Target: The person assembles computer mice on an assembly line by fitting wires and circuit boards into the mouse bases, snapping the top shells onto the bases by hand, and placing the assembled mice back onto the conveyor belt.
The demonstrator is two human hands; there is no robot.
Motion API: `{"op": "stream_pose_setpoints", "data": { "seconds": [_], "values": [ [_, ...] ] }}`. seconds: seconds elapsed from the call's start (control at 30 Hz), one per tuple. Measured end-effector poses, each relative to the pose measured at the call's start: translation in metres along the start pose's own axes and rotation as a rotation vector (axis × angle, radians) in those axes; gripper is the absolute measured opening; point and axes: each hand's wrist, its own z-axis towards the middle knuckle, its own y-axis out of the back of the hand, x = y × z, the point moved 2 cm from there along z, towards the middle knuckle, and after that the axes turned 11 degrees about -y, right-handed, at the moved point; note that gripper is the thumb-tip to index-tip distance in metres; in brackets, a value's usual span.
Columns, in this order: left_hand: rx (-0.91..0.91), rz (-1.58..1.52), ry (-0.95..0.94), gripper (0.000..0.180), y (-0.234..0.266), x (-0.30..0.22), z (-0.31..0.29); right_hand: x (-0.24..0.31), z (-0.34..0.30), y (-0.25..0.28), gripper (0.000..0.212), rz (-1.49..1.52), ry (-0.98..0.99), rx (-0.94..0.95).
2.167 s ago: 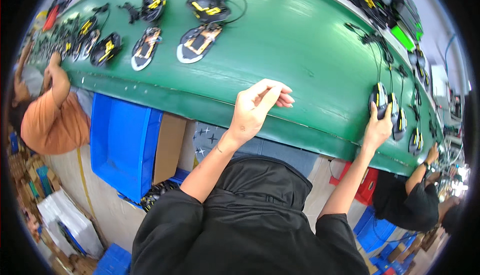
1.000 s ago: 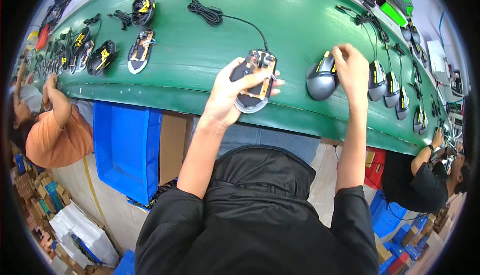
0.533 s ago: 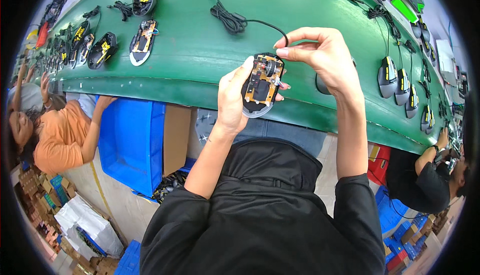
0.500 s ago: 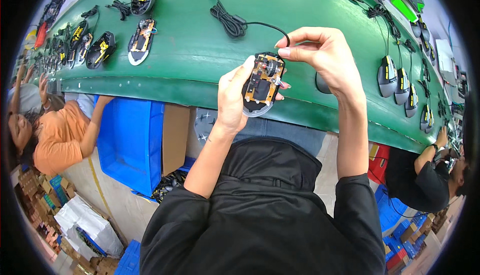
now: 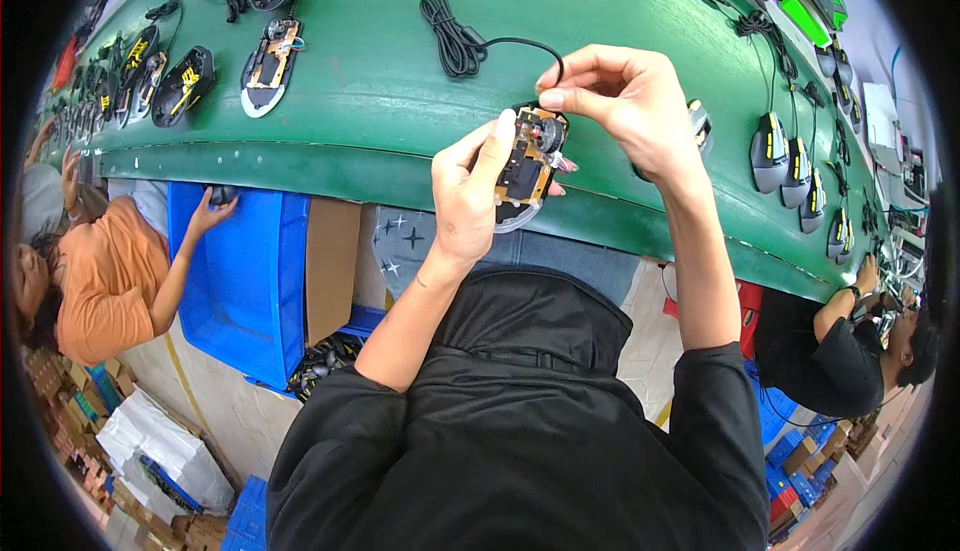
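Note:
My left hand [image 5: 464, 191] grips an opened computer mouse base [image 5: 522, 171] near the belt's front edge. The base has an orange-brown circuit board, a scroll wheel near its far end and a pale rim at its near end. My right hand [image 5: 640, 111] pinches the black mouse cable [image 5: 522, 42] between thumb and forefinger, just above the base's far end. From there the cable arcs left to a tied coil [image 5: 455, 46] lying on the belt, with its plug pointing away. The exact spot where the cable enters the base is hidden by my fingers.
Another opened base [image 5: 268, 76] and several yellow-and-black mouse shells [image 5: 185, 88] lie left on the green belt [image 5: 380, 101]. Several assembled mice [image 5: 770, 156] stand at right; one mouse [image 5: 700, 129] is partly behind my right wrist. A blue bin [image 5: 240, 281] is below left. Co-workers sit on both sides.
Both my hands and the mouse base appear slightly further left, with the same grips. More of the mouse behind my right wrist shows. The left co-worker's hand now holds a dark object above the bin.

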Motion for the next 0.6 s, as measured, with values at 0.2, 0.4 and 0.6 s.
{"op": "stream_pose_setpoints", "data": {
  "seconds": [0.2,0.4,0.6],
  "values": [
    [0.009,0.068,-0.040,0.048,0.005,0.001,-0.004,0.001,0.003,-0.002,0.014,-0.128,-0.085,0.129],
    [-0.040,-0.025,0.010,0.047,0.008,-0.001,0.002,0.000,0.000,-0.014,0.018,-0.065,-0.080,-0.012],
    [0.025,-0.134,0.006,0.048,0.012,-0.006,0.004,0.010,-0.002,-0.011,0.025,0.033,-0.046,0.089]
  ]
}}
